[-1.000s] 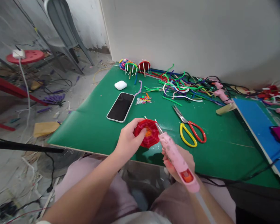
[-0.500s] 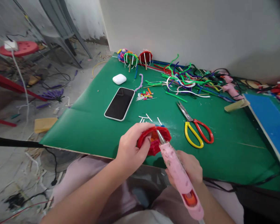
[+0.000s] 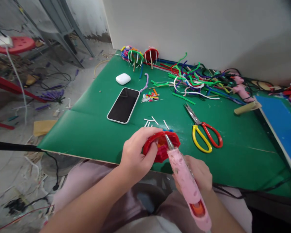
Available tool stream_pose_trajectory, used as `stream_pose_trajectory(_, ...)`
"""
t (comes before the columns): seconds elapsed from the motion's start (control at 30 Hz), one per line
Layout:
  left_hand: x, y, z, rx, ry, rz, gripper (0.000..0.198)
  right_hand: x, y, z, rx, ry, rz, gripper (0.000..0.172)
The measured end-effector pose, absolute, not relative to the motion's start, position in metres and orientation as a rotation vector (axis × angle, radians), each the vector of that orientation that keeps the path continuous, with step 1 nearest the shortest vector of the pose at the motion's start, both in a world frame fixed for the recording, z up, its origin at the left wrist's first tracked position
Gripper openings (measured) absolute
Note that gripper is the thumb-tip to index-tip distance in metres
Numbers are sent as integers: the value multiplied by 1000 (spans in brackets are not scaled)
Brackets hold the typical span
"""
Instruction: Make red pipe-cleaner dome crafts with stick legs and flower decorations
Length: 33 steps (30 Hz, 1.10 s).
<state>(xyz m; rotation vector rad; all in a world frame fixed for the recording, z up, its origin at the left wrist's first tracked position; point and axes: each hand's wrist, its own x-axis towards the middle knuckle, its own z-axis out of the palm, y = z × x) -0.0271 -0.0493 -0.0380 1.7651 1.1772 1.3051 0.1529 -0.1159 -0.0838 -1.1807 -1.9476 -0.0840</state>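
Note:
My left hand (image 3: 138, 150) is closed on the rim of a small red pipe-cleaner dome (image 3: 163, 154), its hollow side turned toward me. Orange and pink show inside the hollow. Wrapped round a pink hot glue gun (image 3: 184, 178) is my right hand (image 3: 200, 171), its fingers mostly hidden behind the gun. The metal nozzle sits at the dome's upper inner rim; whether it touches I cannot tell. Just beyond the dome lie several short white strips (image 3: 151, 121). Scissors (image 3: 200, 129) with one yellow and one red handle rest to the right, blades parted.
A phone (image 3: 123, 105), a white earbud case (image 3: 123, 79) and a small pile of colourful bits (image 3: 151, 96) lie on the green table (image 3: 87, 129). Finished-looking domes (image 3: 151, 56) stand at the back. Tangled pipe cleaners (image 3: 191, 77) spread behind; a blue board (image 3: 278, 126) lies right.
The glue gun's nozzle and the dome have shifted very slightly to the right. Both hands keep their hold. The camera view has moved a little.

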Motion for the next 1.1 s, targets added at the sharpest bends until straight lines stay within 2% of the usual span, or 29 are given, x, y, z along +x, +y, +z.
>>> stream_pose_trajectory(0.43, -27, -51, -37, 1762, 1179, 1260, 38, 149, -114, -78, -1164, -1977, -176, 10)
stream_pose_trajectory(0.7, -30, -47, -41, 1986, 1109, 1278, 38, 149, -112, -79, -1118, -1936, -171, 2)
stream_pose_trajectory(1.1, -31, -46, -42, 2016, 1103, 1290, 36, 147, -113, -82, -1186, -1956, -178, 7)
